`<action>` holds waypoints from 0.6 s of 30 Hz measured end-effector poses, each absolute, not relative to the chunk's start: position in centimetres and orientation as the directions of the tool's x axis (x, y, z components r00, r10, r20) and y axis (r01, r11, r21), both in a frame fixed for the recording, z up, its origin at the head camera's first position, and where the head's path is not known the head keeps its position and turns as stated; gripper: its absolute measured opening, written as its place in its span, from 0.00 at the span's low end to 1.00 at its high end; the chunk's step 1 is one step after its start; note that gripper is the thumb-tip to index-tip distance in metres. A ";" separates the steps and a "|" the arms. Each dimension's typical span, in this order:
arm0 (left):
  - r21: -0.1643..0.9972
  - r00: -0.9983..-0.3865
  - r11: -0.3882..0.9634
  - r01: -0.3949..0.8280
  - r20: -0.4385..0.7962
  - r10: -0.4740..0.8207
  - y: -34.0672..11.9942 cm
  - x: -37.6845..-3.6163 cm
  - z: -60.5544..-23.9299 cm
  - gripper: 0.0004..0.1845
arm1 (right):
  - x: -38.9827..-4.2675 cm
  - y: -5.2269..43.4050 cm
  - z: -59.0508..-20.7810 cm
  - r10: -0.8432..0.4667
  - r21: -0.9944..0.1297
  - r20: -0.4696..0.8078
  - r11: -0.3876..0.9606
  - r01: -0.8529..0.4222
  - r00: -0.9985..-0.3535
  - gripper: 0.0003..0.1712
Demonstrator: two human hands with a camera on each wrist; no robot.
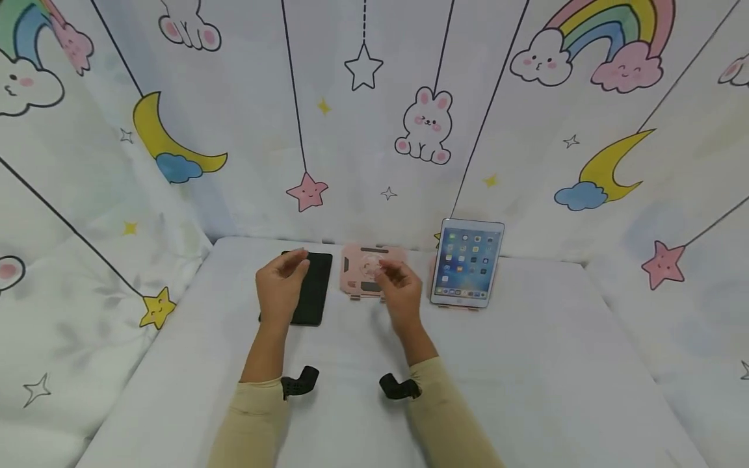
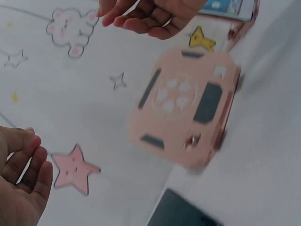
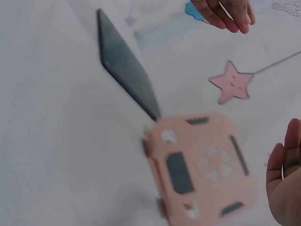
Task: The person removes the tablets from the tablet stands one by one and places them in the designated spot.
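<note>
Both hands hover above the table with fingers loosely bent and nothing in them. In the head view my left hand [image 1: 279,289] overlaps a dark, flat tablet [image 1: 316,296] lying on the table. My right hand [image 1: 404,296] is over the right part of a pink folding stand [image 1: 351,281], which has dark pads and a round pattern in its middle. The left wrist view shows the stand [image 2: 141,120] whole, apart from the fingers of either hand. To the right, a white tablet [image 1: 468,260] with a lit screen of app icons leans back on a similar pink stand.
A white cloth covers the table [image 1: 544,364]. Behind it hangs a curtain [image 1: 251,117] printed with moons, stars, rabbits and rainbows, continuing down both sides. A black wrist camera [image 1: 301,381] is strapped to the left arm and another [image 1: 399,387] to the right.
</note>
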State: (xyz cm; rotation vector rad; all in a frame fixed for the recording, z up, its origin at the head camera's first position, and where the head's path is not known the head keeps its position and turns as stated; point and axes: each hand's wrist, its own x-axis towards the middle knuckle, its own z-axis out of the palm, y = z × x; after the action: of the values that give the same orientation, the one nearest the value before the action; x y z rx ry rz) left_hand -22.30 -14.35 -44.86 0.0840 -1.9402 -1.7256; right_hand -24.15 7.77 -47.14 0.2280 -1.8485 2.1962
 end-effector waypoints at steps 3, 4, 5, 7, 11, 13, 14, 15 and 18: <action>0.931 -0.874 0.050 0.363 0.358 -0.329 -10.9 -23.1 -43.8 0.12 | -25.0 11.8 -45.3 0.156 -0.934 0.335 -0.076 -0.349 -0.929 0.14; 0.928 -0.881 0.011 0.374 0.359 -0.308 -9.7 -23.5 -43.6 0.12 | -25.3 13.1 -44.9 0.175 -0.934 0.342 -0.044 -0.354 -0.923 0.14; 0.926 -0.889 -0.025 0.377 0.354 -0.290 -8.6 -23.9 -43.5 0.13 | -25.6 14.3 -44.6 0.192 -0.935 0.341 -0.030 -0.353 -0.920 0.14; 0.927 -0.912 -0.111 0.358 0.321 -0.257 -5.9 -24.6 -43.6 0.14 | -26.1 16.9 -44.2 0.237 -0.943 0.327 0.014 -0.334 -0.915 0.15; 0.924 -0.947 -0.255 0.286 0.233 -0.220 -0.5 -26.2 -44.8 0.15 | -26.5 21.5 -44.4 0.331 -0.948 0.318 0.093 -0.305 -0.888 0.19; 0.927 -0.958 -0.280 0.251 0.197 -0.206 1.9 -26.9 -45.6 0.15 | -26.5 23.3 -45.0 0.379 -0.950 0.313 0.133 -0.284 -0.871 0.19; 0.930 -0.963 -0.281 0.237 0.186 -0.197 3.0 -27.2 -46.0 0.15 | -26.5 24.1 -45.4 0.405 -0.953 0.302 0.136 -0.270 -0.863 0.19; 0.936 -0.967 -0.274 0.221 0.172 -0.190 4.0 -27.4 -46.5 0.15 | -26.4 24.8 -45.9 0.428 -0.959 0.284 0.140 -0.247 -0.858 0.19; 0.953 -0.976 -0.241 0.184 0.147 -0.163 6.6 -27.6 -48.0 0.16 | -26.2 26.5 -47.4 0.496 -0.974 0.220 0.157 -0.163 -0.840 0.19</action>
State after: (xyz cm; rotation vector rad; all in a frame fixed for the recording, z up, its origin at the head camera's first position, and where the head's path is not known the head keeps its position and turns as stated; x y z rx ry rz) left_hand -27.56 6.59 -47.96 -0.0257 -1.7811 -2.3154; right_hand -26.15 26.52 -47.39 -0.3150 -1.9402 1.7326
